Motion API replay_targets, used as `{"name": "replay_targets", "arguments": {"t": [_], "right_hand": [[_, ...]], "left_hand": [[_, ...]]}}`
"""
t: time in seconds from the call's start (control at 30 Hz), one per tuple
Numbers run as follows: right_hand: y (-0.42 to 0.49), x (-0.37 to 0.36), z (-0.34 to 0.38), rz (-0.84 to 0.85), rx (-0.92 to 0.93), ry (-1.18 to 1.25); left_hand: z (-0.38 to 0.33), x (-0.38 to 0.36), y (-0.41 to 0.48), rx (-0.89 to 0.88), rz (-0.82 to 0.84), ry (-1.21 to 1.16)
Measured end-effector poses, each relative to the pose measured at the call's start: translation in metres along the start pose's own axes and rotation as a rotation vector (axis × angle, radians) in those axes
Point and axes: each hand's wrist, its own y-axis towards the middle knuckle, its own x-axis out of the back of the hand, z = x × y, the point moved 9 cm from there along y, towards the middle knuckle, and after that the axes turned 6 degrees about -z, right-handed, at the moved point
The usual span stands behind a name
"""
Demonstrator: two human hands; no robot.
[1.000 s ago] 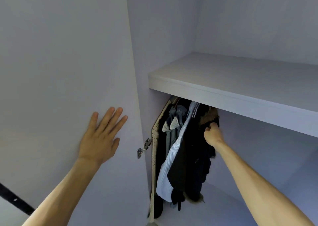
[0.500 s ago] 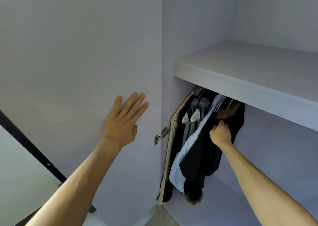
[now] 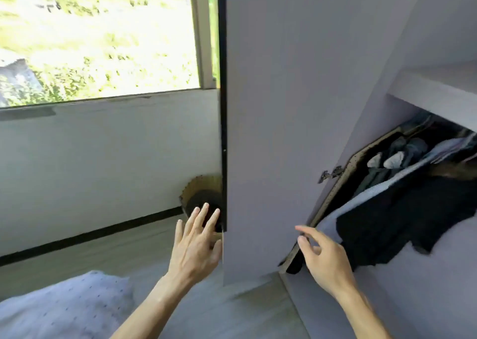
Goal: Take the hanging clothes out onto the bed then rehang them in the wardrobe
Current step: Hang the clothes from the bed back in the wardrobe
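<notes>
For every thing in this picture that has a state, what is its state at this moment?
wardrobe door: open, swung out wide.
hanging clothes: hanging inside the wardrobe, not yet taken out.
left hand: fingers straight, by the door's edge, holding nothing.
right hand: fingers loosely spread, near the clothes, holding nothing.

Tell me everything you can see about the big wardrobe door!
The wardrobe door is a tall, flat, smooth panel, pale greyish lilac, like painted board. It stands open, its dark outer edge toward the window. A small metal hinge joins its inner side to the wardrobe side wall. The left hand, fingers straight, is at the outer edge low down; I cannot tell whether it touches.
</notes>
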Motion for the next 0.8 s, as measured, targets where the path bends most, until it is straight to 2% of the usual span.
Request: {"name": "replay_targets", "arguments": {"t": [0.2,0.33,0.47,0.6,0.8], "right_hand": [[-0.108,-0.180,0.109,0.333,0.464,-0.172],[-0.211,-0.282,0.161,0.654,0.699,-0.229],[-0.308,-0.348,0.194,0.929,0.933,-0.273],[-0.393,-0.379,0.223,1.167,1.149,-0.324],[-0.465,-0.393,0.247,1.360,1.420,-0.363]], "left_hand": [[0.182,0.025,-0.225,0.596,0.186,0.089],[0.242,0.055,-0.393,0.977,0.228,0.089],[0.251,0.075,-0.522,1.235,0.191,0.042],[0.232,0.092,-0.611,1.448,0.102,0.064],[0.194,0.087,-0.679,1.710,-0.041,0.006]]}}
